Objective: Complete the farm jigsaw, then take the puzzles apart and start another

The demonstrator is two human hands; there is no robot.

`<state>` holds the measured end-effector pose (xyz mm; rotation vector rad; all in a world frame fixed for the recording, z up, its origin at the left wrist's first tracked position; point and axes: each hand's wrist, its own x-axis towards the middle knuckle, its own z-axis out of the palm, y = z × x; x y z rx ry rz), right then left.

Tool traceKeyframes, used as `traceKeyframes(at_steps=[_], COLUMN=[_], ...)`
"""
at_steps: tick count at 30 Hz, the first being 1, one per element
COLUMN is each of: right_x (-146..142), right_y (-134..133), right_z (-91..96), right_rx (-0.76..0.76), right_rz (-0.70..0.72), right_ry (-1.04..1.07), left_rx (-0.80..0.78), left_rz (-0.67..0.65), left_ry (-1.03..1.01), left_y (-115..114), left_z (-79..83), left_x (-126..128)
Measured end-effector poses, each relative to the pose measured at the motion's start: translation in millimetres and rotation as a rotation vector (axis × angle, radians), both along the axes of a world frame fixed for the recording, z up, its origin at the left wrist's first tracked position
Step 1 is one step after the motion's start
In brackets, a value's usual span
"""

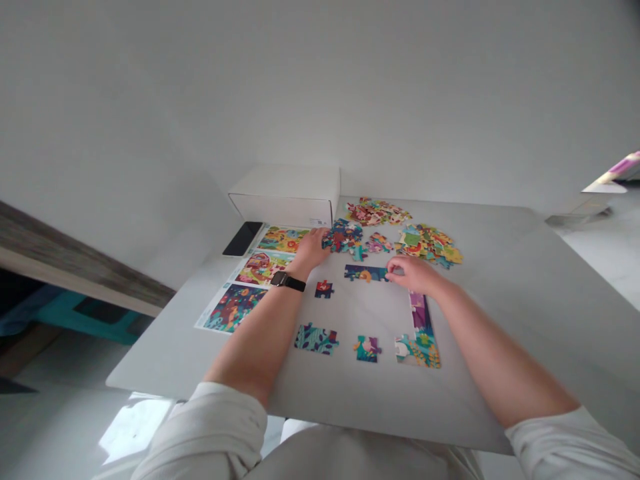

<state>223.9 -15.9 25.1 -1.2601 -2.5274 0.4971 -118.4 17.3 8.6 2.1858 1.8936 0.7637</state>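
Note:
My left hand (311, 249), with a black watch on its wrist, reaches into a heap of blue puzzle pieces (343, 235); its fingertips are among the pieces and hidden. My right hand (413, 273) pinches the right end of a joined dark blue strip of pieces (365, 273) that lies flat on the white table (500, 300). Below it lies a joined corner section in purple and green (420, 333). Loose pieces lie nearer me: a red one (324, 289), a blue leafy one (316, 338) and a small teal one (367, 349).
A white box (285, 193) stands at the table's far left with a black phone (243, 238) beside it. A strip of picture cards (255, 277) lies along the left edge. Heaps of pink (376, 211) and yellow-green pieces (429, 243) sit at the back.

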Motion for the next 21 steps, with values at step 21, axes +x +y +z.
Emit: traceKeyframes(at_steps=[21], right_x=[-158], right_y=[127], right_z=[14.4], right_rx=[0.060], right_rz=[-0.144], right_ry=[-0.204], left_rx=[0.084], left_rz=[-0.096], left_ry=[-0.245], left_y=[-4], left_z=[-24.0], left_x=[11])
